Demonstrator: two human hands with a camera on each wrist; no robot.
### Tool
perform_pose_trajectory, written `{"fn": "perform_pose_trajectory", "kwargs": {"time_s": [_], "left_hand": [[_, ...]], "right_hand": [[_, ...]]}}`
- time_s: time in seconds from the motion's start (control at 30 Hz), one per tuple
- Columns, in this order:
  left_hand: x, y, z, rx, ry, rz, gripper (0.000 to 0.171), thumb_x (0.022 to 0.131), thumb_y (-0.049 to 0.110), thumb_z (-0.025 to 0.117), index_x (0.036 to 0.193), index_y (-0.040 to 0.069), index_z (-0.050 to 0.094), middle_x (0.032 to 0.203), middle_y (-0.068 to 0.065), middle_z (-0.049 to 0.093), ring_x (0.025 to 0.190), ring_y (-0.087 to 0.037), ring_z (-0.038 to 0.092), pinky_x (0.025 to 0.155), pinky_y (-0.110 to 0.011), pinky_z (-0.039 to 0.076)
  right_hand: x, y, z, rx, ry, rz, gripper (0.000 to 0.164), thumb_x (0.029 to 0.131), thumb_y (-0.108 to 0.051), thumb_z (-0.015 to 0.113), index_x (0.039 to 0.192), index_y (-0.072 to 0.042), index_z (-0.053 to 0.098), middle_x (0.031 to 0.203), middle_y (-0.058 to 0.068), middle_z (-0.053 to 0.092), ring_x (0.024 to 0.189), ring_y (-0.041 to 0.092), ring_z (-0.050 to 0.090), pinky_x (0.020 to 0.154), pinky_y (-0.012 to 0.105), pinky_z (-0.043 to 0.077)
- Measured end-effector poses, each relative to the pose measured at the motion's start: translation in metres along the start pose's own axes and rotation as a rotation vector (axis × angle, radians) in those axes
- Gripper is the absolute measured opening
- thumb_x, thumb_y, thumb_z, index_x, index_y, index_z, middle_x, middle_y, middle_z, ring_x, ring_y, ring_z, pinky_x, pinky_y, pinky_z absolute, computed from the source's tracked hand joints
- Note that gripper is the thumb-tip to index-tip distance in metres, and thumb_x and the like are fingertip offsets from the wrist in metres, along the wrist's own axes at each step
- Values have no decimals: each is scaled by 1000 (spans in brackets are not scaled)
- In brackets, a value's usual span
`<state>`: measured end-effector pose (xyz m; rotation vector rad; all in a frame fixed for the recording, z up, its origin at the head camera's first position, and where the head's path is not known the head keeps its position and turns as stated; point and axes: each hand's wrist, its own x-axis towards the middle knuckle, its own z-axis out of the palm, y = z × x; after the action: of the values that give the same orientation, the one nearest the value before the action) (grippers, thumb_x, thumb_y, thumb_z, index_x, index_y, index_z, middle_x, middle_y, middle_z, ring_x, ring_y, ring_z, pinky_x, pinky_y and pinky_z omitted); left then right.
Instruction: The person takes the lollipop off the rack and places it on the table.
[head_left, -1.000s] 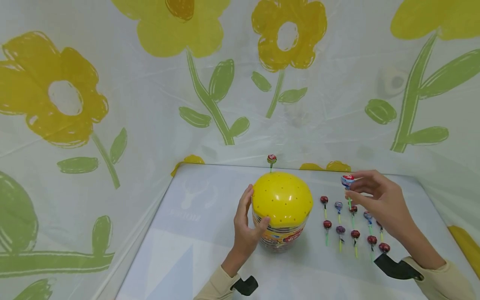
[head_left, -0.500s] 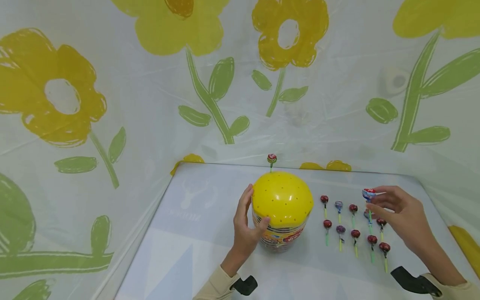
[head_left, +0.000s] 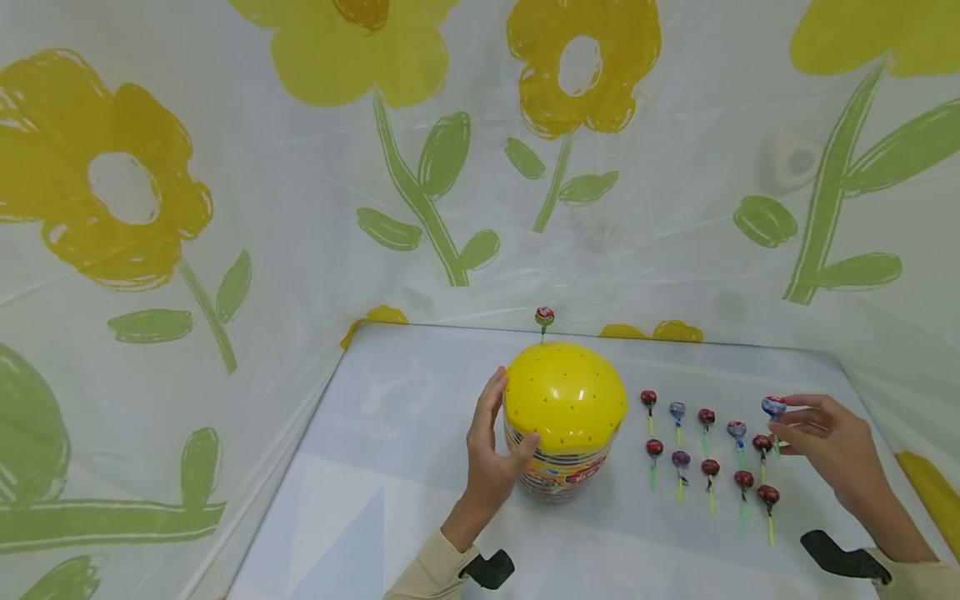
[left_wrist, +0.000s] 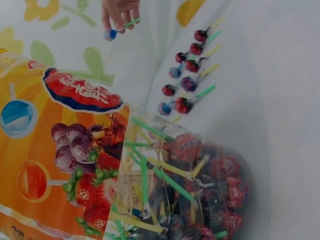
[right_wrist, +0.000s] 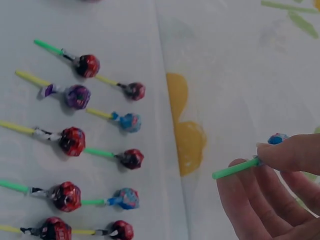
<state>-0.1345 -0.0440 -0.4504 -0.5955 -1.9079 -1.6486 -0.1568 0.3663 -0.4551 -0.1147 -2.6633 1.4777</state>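
My left hand [head_left: 491, 462] grips the side of a clear plastic candy jar [head_left: 561, 477], with its thumb and fingers against the edge of the domed yellow lid [head_left: 566, 400]. Small holes dot the lid, and one lollipop [head_left: 544, 317] stands upright at its far edge. Through the jar's wall, lollipops with green and yellow sticks show below the orange label [left_wrist: 35, 150]. Off to the right, my right hand [head_left: 832, 442] pinches a blue-and-red wrapped lollipop [head_left: 774, 407] between thumb and fingers, its green stick [right_wrist: 235, 169] pointing free of the hand.
Right of the jar, several wrapped lollipops lie in two rows on the white table, a blue one [head_left: 737, 429] in the back row and a purple one [head_left: 681, 459] in the front row. A flower-printed curtain [head_left: 300, 208] hangs behind the table and along its left.
My right hand has carried the blue-and-red lollipop to the right and toward me, past the end of the back row. The left hand and jar have stayed in place.
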Motion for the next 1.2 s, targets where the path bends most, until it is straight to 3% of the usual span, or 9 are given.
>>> {"fn": "perform_pose_trajectory", "kwargs": {"time_s": [0.1, 0.3, 0.37, 0.7, 0.8, 0.93, 1.2], "left_hand": [[0, 1, 0, 2, -2, 0, 65, 83, 17, 63, 136, -9, 36, 145, -22, 34, 134, -33, 35, 112, -37, 28], [1, 2, 0, 6, -2, 2, 65, 83, 16, 63, 136, -10, 36, 145, -22, 34, 133, -35, 35, 112, -37, 28], [1, 2, 0, 4, -3, 1, 65, 83, 17, 63, 136, -10, 36, 145, -22, 34, 133, -35, 35, 112, -37, 28], [0, 3, 1, 10, 1, 8, 65, 83, 17, 63, 136, -10, 36, 145, -22, 34, 133, -36, 35, 112, -36, 28], [-1, 4, 2, 10, 1, 7, 65, 83, 16, 63, 136, -10, 36, 145, -23, 34, 133, -36, 35, 112, -36, 28], [-1, 4, 2, 15, -2, 7, 65, 82, 15, 63, 136, -10, 36, 145, -22, 35, 133, -36, 35, 112, -35, 28], [0, 6, -1, 51, -12, 13, 66, 80, 9, 63, 136, -10, 36, 145, -22, 34, 133, -36, 36, 110, -38, 30]], "right_hand": [[2, 12, 0, -61, 16, 63, 37, 89, -20, 66, 114, 0, 48, 81, -19, 59, 65, 0, 62, 54, 24, 56], [7, 39, -5, -145, 10, 216, 54, 91, -25, 62, 126, 10, 40, 97, 22, 63, 63, 5, 62, 58, 29, 57], [9, 50, -7, -150, 5, 259, 56, 91, -24, 62, 128, 11, 37, 101, 28, 61, 64, 7, 62, 58, 30, 58], [14, 102, -10, -185, 18, 444, 60, 87, -16, 65, 129, 13, 35, 101, 35, 57, 63, 23, 65, 56, 40, 57], [11, 114, -7, -192, 17, 486, 58, 85, -12, 66, 127, 15, 35, 96, 34, 58, 60, 21, 63, 50, 36, 55], [7, 122, -1, -232, 23, 510, 56, 81, -8, 66, 123, 15, 37, 87, 31, 61, 55, 17, 59, 45, 29, 48], [10, 128, 7, -282, 44, 510, 54, 81, -10, 64, 120, 15, 38, 88, 33, 59, 52, 13, 54, 44, 28, 43]]}}
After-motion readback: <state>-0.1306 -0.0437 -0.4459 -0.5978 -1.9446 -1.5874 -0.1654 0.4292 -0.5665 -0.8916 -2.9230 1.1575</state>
